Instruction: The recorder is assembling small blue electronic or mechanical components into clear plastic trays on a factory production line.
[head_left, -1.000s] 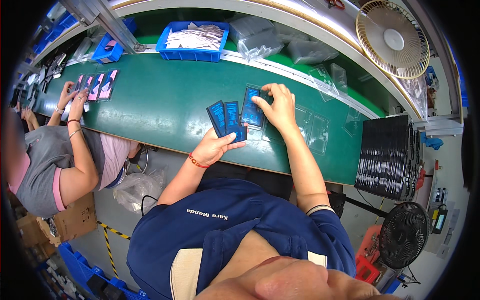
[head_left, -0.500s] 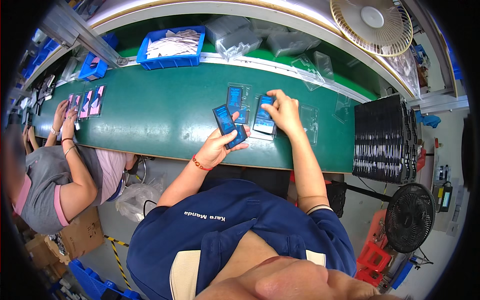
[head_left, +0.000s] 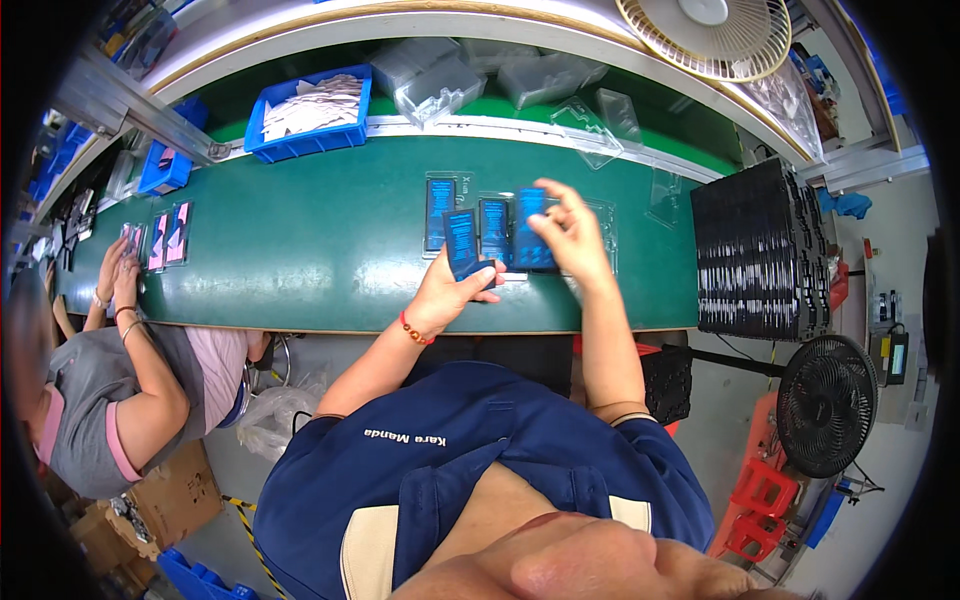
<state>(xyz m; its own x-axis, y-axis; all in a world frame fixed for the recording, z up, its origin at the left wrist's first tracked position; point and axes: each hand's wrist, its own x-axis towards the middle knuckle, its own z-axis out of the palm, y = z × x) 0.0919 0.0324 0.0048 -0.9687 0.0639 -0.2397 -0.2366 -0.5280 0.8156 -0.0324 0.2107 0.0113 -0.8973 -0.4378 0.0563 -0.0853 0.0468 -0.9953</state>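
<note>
My left hand [head_left: 445, 295] is closed around flat black phone batteries with blue print; the front battery [head_left: 460, 240] stands up from the fingers, and another partly shows behind the thumb. A little to the right, my right hand [head_left: 575, 240] pinches a similar battery [head_left: 531, 222] along its right side, over the left part of a clear plastic tray [head_left: 608, 228]. One battery [head_left: 440, 210] lies in the left clear tray [head_left: 465, 183]. Between my hands, another battery [head_left: 493, 222] lies in the middle tray, its lower end near my left fingers.
A blue bin [head_left: 310, 140] of white pieces and stacked clear trays [head_left: 440, 90] stand along the back. Black trays [head_left: 750, 250] are piled at the right end of the green table [head_left: 300, 240]. At left, a co-worker's hands [head_left: 120, 270] handle small pink-and-black packs.
My right hand has left the battery in the middle tray and now holds another one farther right. My left hand's batteries have turned more upright. The view has shifted slightly.
</note>
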